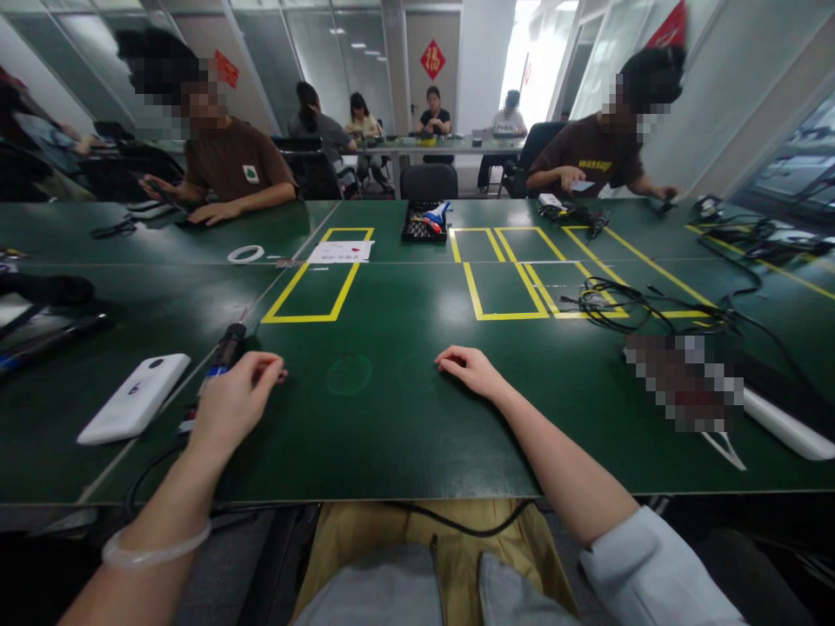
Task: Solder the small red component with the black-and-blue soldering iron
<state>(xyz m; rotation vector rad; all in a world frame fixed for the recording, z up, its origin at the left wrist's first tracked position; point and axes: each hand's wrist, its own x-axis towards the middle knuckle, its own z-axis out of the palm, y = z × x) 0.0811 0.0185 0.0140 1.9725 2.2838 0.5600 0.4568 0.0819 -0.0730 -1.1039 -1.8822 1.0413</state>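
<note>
I'd keep an eye on the left hand [238, 396], because it sits right over the slim corded tool [228, 343], which I take for a soldering iron or a small powered driver. If that palm dropped or slid left, I think the handle could get nudged and roll. The black cord [144, 469] seems to dip past the near edge of the bench [391, 443], close to that forearm, so a pull by the wrist or the pale bracelet [156, 549] might drag the tool along. If it is an iron and hot, the bare tip would be the burn risk; I can't tell whether it's powered.

The tool lies on the left part of the bench, between the left hand and a white phone-like device [134, 400]. Its long axis slants from near left to far right, with the thin metal tip pointing away from the person and a little right. The hand hides some of the handle, so I can't tell whether they touch.

The left fingers are narrow, thumb drawn in against them, nothing seen in them. The right hand [473, 369] rests well apart, its fingers loosely curled, tips close together, nothing visible between.
</note>
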